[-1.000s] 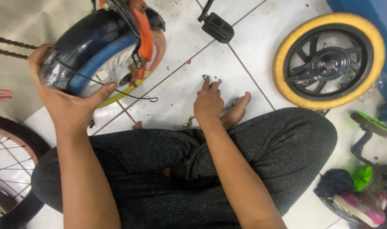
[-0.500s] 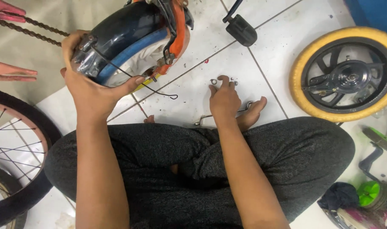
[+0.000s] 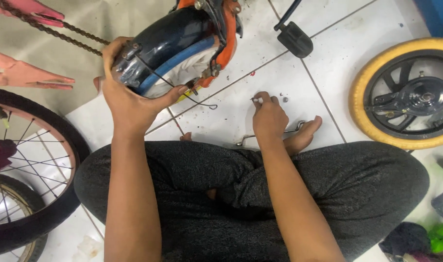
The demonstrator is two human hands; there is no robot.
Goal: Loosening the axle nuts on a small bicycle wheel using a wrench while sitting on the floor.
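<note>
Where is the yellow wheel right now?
In the head view, the yellow wheel lies flat on the white tiled floor at the right edge, just right of the right hand and below the black pedal.

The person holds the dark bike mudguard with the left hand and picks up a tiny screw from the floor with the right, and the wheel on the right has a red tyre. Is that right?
Not quite. The head view shows the small wheel has a yellow tyre, not red. The rest fits: the left hand grips the dark mudguard, and the right hand pinches a small screw on the tiled floor.

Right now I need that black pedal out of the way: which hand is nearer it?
Right. The right hand is on the floor just below the pedal; the left hand grips the mudguard, farther left.
</note>
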